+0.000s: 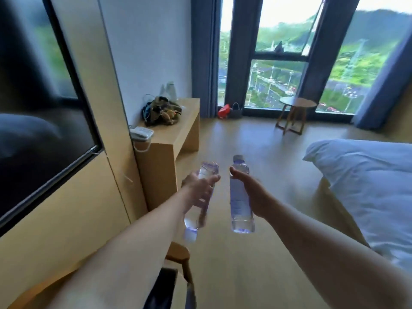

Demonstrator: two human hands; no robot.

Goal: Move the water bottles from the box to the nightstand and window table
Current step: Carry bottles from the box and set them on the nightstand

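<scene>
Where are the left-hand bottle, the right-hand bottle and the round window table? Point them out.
left-hand bottle (208, 170): head view, clear upper body above the fingers.
right-hand bottle (239, 200): head view, labelled middle.
round window table (297, 102): head view, wooden top.

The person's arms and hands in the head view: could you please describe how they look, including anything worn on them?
Both forearms are bare as far as the frame shows: no sleeves, gloves, watch or bracelet visible. The left hand and right hand show no rings, though motion blur softens the fingers, so small details cannot be told.
</scene>
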